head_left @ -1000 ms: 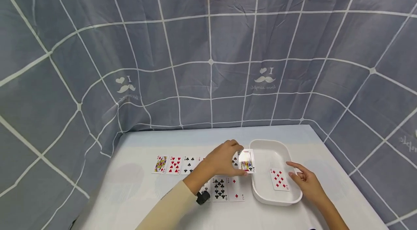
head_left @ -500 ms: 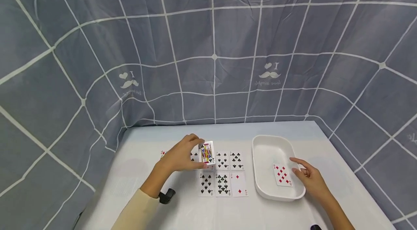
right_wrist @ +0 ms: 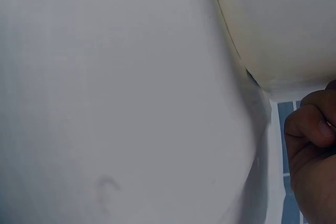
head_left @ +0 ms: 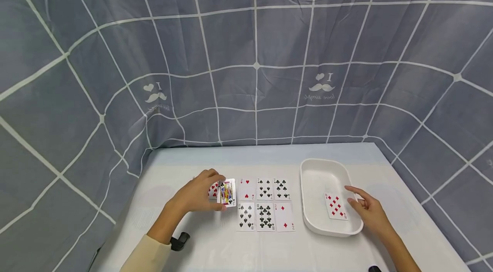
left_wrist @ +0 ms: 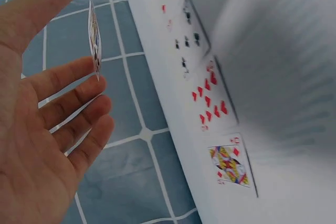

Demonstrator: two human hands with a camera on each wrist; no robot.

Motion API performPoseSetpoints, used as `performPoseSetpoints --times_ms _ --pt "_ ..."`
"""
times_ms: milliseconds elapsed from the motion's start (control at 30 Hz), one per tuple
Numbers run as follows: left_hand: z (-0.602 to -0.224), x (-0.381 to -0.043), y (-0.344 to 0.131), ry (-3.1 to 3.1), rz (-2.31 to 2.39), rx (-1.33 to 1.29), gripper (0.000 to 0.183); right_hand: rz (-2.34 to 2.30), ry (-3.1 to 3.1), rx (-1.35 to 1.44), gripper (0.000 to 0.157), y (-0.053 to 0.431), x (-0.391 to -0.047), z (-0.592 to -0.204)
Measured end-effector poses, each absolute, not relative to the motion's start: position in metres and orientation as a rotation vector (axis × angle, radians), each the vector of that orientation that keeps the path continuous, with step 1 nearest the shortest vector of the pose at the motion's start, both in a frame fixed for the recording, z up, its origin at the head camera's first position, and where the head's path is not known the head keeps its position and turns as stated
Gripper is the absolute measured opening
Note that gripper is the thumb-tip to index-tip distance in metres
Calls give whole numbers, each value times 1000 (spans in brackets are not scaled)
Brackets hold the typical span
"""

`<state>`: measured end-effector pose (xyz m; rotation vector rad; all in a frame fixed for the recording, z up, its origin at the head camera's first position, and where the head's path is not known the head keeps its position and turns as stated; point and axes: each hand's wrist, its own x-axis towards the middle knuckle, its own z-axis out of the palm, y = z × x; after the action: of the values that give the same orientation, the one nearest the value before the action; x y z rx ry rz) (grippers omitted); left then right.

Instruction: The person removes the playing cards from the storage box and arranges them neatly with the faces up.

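Note:
My left hand [head_left: 198, 192] pinches a face card of clubs [head_left: 228, 193] between thumb and fingers, over the upper row of playing cards. In the left wrist view this card stands edge-on, and the lower fingers are spread below it. Partly hidden behind that hand is a hearts card [head_left: 213, 191]; beyond it lies a queen of diamonds [left_wrist: 228, 165], seen in the left wrist view. My right hand [head_left: 367, 212] holds the right rim of a white tray [head_left: 313, 225], index finger and thumb over the edge, other fingers curled. Inside the tray lies an eight of diamonds [head_left: 336, 206].
Further along the upper row are a two of hearts [head_left: 247, 189], a seven of spades [head_left: 265, 189] and a seven of clubs [head_left: 282, 189]. Below them lie an eight of spades [head_left: 245, 216], a ten of clubs [head_left: 265, 217] and a two of diamonds [head_left: 284, 217]. A grey curtain [head_left: 231, 92] hangs behind.
My left hand has carried the face card leftward along the upper row, from beside the tray to next to the hearts card. The right hand stays at the tray's rim.

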<state>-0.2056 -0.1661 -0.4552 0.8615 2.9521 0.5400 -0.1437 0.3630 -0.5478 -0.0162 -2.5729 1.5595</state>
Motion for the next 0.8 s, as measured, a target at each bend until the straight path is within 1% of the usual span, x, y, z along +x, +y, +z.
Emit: performPoseSetpoints --times_ms 533,800 --pt "-496 -203 -175 2923 348 990 81 1571 -2582 -39 44 362 -145 -549" --pt "-507 -200 -173 2901 307 1023 85 1580 -2587 -32 43 363 -144 -549"
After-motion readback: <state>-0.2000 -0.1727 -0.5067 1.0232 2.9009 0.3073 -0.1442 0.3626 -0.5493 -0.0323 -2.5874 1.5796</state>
